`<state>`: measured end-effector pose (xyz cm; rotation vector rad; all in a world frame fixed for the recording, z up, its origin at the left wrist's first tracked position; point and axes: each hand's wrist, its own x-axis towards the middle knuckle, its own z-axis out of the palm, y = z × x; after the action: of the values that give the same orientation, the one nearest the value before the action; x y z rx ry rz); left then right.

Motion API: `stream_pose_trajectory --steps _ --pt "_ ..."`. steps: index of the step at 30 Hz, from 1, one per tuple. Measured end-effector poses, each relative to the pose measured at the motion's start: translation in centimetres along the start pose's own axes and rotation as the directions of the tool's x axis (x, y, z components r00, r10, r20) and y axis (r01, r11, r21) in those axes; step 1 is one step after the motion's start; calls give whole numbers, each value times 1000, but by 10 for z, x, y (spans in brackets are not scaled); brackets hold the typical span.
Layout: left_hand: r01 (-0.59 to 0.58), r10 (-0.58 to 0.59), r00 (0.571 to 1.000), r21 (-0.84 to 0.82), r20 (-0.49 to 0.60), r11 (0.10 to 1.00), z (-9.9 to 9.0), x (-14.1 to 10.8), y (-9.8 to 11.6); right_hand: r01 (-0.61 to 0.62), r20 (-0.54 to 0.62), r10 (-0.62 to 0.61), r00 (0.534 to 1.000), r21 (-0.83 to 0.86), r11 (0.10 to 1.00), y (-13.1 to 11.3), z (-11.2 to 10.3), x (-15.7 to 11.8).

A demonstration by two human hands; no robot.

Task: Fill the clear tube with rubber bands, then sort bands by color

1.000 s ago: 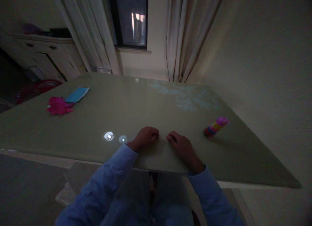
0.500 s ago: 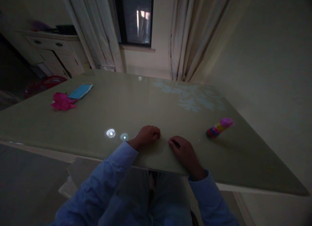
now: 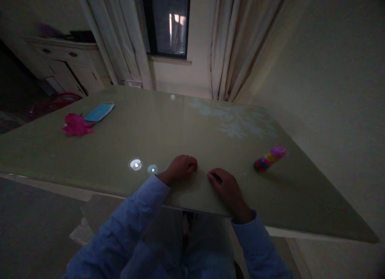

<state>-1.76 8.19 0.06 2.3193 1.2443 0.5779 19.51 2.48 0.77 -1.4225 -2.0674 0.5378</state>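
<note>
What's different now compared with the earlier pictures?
The right hand has drawn back slightly toward the body; the camera view has shifted a little too. Nothing was taken hold of or let go. The left hand, colourful cylinder, blue mask and pink item appear to stay put on the table.

On the table [image 3: 168,126], the mask [image 3: 100,112] lies at left beside the crumpled item [image 3: 77,125], and the cylinder [image 3: 270,158] is at right.

Open stretch of tabletop [image 3: 159,122] from the hands out to the curtained end, slim gap between left hand [image 3: 182,168] and right hand [image 3: 226,187]; multicoloured cylinder [image 3: 270,158] obstructing the right side, pink bundle [image 3: 77,125] and blue mask [image 3: 100,112] the far left
</note>
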Motion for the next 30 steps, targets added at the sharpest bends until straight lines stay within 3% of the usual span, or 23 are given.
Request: stream_pose_trajectory --steps 8,13,16,20,24,27,30 --pt "7 -8 1000 -74 -10 997 -3 -1 -1 4 5 -4 1000 4 1000 -1 -1 0" --pt "42 -61 994 -194 -92 980 -4 -12 8 11 -7 -11 1000 -6 1000 -1 0 0" --pt "68 -121 975 -264 -189 962 6 -35 25 30 -28 -30 999 3 1000 1 1 -1" --pt "11 -118 941 -320 -318 947 34 -84 54 60 -45 -58 997 52 997 4 0 -7" --pt "-97 0 893 -192 -450 977 63 -130 72 35 -62 -30 998 94 995 5 -1 -20" --pt "-117 36 915 -179 -401 977 76 -158 74 40 -96 -30 995 102 994 2 -3 -37" --pt "-111 37 942 -206 -334 972 77 -182 72 65 -120 -51 991 117 991 -3 -5 -58"
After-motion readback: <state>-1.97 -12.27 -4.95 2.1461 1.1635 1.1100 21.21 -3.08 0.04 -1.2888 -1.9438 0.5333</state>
